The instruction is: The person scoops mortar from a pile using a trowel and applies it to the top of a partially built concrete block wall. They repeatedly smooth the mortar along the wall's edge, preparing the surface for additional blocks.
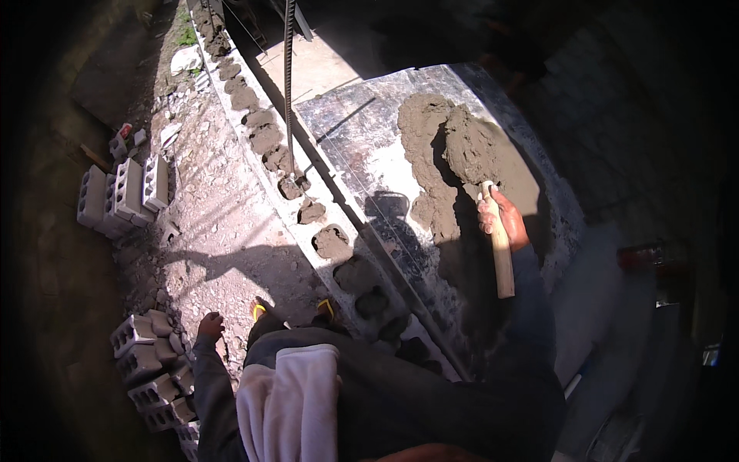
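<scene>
My right hand (502,215) is closed around the pale wooden handle (502,262) of a trowel; mortar hides its blade. Just beyond it sits a lump of wet grey mortar (471,146), part of a larger heap spread on a flat board (346,131). My left hand (210,325) hangs low at my left side, over the rubble ground, with its fingers loosely apart and nothing seen in them. Between my hands runs a concrete block wall (305,239). Mortar fills several of its cores, while the nearer cores look dark.
A ribbed steel bar (289,85) rises from the wall. Stacked hollow blocks stand at the left (127,189) and lower left (150,369). Stony ground (208,192) lies beside the wall. A pale cloth (289,400) hangs at my front. Deep shadow covers the right side.
</scene>
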### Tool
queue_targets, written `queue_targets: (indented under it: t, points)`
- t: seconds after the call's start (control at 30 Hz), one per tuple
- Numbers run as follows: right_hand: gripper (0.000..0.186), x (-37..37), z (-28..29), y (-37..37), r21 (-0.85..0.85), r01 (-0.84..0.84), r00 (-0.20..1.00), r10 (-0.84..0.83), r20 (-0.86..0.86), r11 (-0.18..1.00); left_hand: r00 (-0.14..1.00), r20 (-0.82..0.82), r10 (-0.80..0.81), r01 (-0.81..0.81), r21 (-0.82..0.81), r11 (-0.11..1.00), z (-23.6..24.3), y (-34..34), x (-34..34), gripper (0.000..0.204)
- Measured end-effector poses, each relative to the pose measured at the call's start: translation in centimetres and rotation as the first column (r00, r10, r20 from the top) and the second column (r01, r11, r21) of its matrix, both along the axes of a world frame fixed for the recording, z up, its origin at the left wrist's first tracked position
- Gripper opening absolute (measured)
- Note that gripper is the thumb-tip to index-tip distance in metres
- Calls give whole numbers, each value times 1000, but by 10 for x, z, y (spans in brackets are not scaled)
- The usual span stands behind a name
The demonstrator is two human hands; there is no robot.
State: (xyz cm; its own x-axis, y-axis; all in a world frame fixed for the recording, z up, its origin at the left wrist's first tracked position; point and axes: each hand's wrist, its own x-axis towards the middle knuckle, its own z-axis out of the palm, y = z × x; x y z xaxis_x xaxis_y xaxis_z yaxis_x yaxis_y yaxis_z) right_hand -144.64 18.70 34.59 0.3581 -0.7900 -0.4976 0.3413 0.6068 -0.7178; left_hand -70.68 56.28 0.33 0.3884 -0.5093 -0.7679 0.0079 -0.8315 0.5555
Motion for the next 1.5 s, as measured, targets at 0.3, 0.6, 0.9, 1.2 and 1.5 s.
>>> queue_targets:
  t: [0.3,0.6,0.9,1.2,1.5]
  points:
    - [37,118,121,155,-55,155,976,-162,-143,986,989,-63,-135,137,33,990,-57,-3,31,40]
    - [41,303,103,295,183,202,957,-233,170,962,965,-215,-148,164,57,985,-97,33,149,38]
    - [36,482,-17,255,208,-123,984,91,155,970,966,-173,191,-171,125,977,-53,160,265,42]
    - [36,630,-63,59,180,-390,847,275,455,903,633,336,-697,620,319,717,-40,228,285,24]
    - [28,744,-60,-244,-243,-348,933,310,-183,906,866,-147,478,-431,265,862,-70,96,224,33]
